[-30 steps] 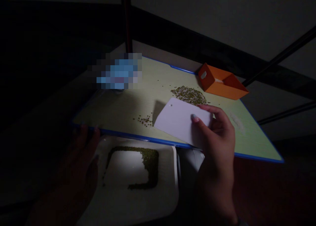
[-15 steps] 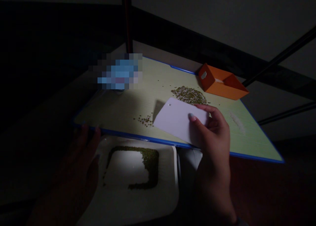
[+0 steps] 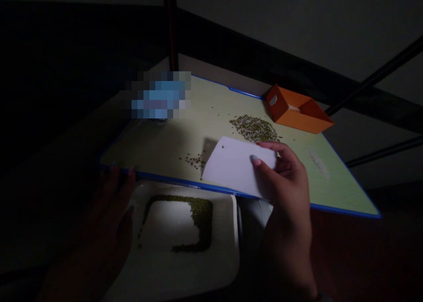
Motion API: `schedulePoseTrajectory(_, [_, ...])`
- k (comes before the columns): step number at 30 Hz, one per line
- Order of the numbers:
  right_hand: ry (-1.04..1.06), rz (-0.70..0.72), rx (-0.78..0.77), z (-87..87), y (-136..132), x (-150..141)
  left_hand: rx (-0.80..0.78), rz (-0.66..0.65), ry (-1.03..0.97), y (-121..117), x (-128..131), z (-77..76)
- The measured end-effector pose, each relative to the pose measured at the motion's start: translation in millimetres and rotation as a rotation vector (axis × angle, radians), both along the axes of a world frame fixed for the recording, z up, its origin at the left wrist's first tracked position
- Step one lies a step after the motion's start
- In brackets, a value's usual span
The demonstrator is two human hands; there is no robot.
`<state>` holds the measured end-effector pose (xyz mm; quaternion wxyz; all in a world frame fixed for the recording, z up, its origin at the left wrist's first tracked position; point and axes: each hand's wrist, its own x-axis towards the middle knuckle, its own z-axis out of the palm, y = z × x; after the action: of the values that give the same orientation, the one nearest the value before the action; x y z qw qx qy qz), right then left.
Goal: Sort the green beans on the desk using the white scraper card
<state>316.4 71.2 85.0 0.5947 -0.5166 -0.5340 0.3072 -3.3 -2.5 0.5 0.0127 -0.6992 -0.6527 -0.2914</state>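
My right hand point(image 3: 292, 183) pinches a flat white plastic scraper point(image 3: 236, 163) with a small hole near one corner, thumb on top and fingers behind. The scraper is tilted over the near part of a pale green board point(image 3: 152, 148) with a blue rim. Beyond it lies a heap of small green beans point(image 3: 254, 127) mixed with whitish grains. A few scattered beans point(image 3: 194, 160) sit to its left. In deep shadow, my left hand point(image 3: 105, 222) has its fingers stretched out, tips at the board's near edge. Below that edge is a white tray point(image 3: 220, 271) with green beans point(image 3: 203, 218) along its inner sides.
An orange open box point(image 3: 306, 117) stands at the board's far right. A thin streak of whitish grains point(image 3: 317, 163) lies to the right of my right hand. At the far left of the board is a blurred-out blue item point(image 3: 161, 97). Dark poles rise behind.
My right hand has brought the scraper slightly toward me and to the left, its left corner now lower, near the board's front rim. The left hand stays about where it was.
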Motion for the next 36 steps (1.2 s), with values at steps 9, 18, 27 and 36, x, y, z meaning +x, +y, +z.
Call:
schedulePoseTrajectory(9, [0.026, 0.033, 0.005, 2.2, -3.2, -4.2, -0.046, 0.016, 0.003, -1.1, -1.7, -3.2])
schedulePoseTrajectory(18, [-0.013, -0.045, 0.017, 1.8, -4.2, -6.9, -0.029, 0.024, -0.005, -2.7, 0.3, -0.5])
schedulePoseTrajectory(27, [-0.007, -0.153, 0.045, 1.2, -0.5, -1.0, -0.029, 0.019, 0.018, -1.1, -3.3, -1.1])
schedulePoseTrajectory(36, [-0.054, -0.092, 0.058, -0.1, -4.8, -12.6, -0.058, 0.034, 0.001, -1.7, -1.8, -0.8])
